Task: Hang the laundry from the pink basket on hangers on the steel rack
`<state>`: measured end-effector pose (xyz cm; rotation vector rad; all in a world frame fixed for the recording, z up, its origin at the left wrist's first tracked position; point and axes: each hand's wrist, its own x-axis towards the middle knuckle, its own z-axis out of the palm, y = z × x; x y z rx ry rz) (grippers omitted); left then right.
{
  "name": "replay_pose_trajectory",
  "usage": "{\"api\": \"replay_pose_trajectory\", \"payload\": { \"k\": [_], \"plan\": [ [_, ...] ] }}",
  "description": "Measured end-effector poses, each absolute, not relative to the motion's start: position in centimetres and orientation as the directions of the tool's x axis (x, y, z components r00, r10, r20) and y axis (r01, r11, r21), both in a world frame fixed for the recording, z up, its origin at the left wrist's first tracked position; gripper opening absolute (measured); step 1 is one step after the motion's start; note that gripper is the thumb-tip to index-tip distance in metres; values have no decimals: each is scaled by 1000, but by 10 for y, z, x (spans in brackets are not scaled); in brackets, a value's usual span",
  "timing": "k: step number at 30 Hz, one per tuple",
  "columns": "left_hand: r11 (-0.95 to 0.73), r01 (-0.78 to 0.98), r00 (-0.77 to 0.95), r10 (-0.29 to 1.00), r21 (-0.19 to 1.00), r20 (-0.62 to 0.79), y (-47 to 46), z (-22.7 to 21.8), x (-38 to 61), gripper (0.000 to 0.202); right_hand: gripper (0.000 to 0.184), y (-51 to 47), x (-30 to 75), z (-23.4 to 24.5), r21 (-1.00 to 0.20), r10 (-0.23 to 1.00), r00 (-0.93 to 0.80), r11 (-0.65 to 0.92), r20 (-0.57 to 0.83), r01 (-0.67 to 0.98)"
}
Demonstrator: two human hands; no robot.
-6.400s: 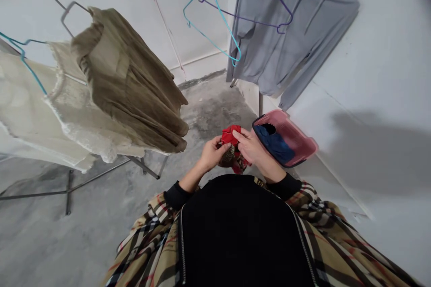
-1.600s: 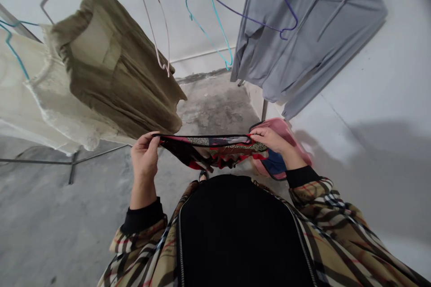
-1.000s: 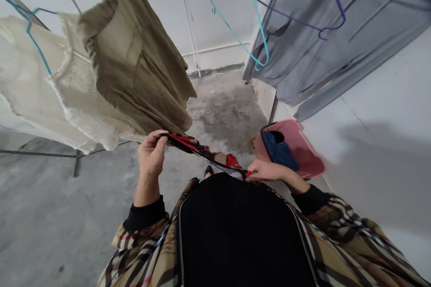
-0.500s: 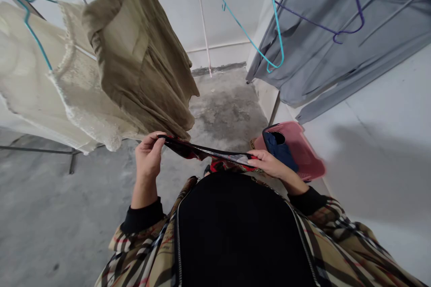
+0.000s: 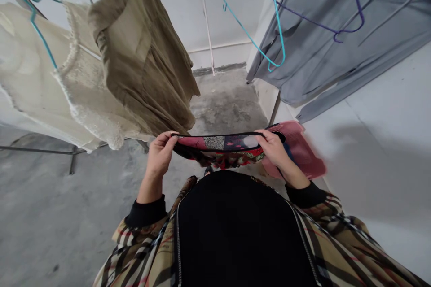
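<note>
- Head view: the left hand (image 5: 163, 152) pinches one end of a patchwork cloth (image 5: 214, 142) between thumb and fingers, and the right hand (image 5: 272, 147) pinches the other end in the same way, so the grip is closed on it at both ends.
- The cloth lies straight between the hands, just in front of the body: toward 3 o'clock from the left hand, toward 9 o'clock from the right.
- Its long axis, marked by a black-edged top, runs nearly level from 9 to 3 o'clock and looks drawn fairly straight; looser, gathered fabric hangs below toward 6 o'clock.
- Neither hand is nearer to the cloth, since both touch it. The right hand is the nearer one to the pink basket (image 5: 308, 157), which sits beyond it toward 3 to 4 o'clock and holds blue fabric (image 5: 288, 153), partly hidden by the wrist.
- The turquoise hanger (image 5: 278, 15) has its lowest corner at about 12 o'clock from the right hand, well apart from it in the picture; the purple hanger (image 5: 296, 12) is toward 1 o'clock.
- The olive garment (image 5: 144, 58) hangs between 10 and 11 o'clock from the cloth, its hem near the left hand in the picture; whether they touch I cannot tell.
</note>
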<state>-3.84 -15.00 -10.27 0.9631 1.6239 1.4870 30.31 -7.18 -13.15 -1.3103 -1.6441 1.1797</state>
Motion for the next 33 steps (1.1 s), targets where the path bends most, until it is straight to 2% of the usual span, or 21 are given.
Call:
{"api": "replay_pose_trajectory", "payload": {
  "k": [6,10,12,16,19,21,25,30,33],
  "plan": [
    [127,140,-414,908,982,-58,-141,-104,-33,26,22,-55,301,-114,-870,976,-65,214,207,443],
    [167,309,-417,909,936,-25,-135,-103,-34,27,22,-48,299,-104,-809,955,-42,272,294,521],
    [175,450,-412,911,876,30,-133,-102,-36,24,22,-45,301,-102,-784,950,-50,282,307,552],
    [195,707,-392,908,679,148,-130,-99,-41,16,24,-38,306,-101,-736,947,-74,291,312,611],
    [156,803,-338,914,575,224,-128,-93,-44,18,24,-36,308,-99,-715,945,-82,295,317,634],
    [98,829,-298,911,551,286,-127,-90,-46,18,24,-35,309,-97,-713,943,-84,300,322,634],
    [43,758,-321,893,650,315,-126,-91,-50,21,23,-34,311,-94,-720,942,-94,308,322,622],
    [72,542,-435,877,837,206,-124,-96,-54,24,34,-27,314,-103,-809,969,-139,245,202,534],
    [59,408,-450,881,911,145,-120,-95,-54,28,40,-21,312,-111,-853,975,-146,215,165,475]
  ]
}}
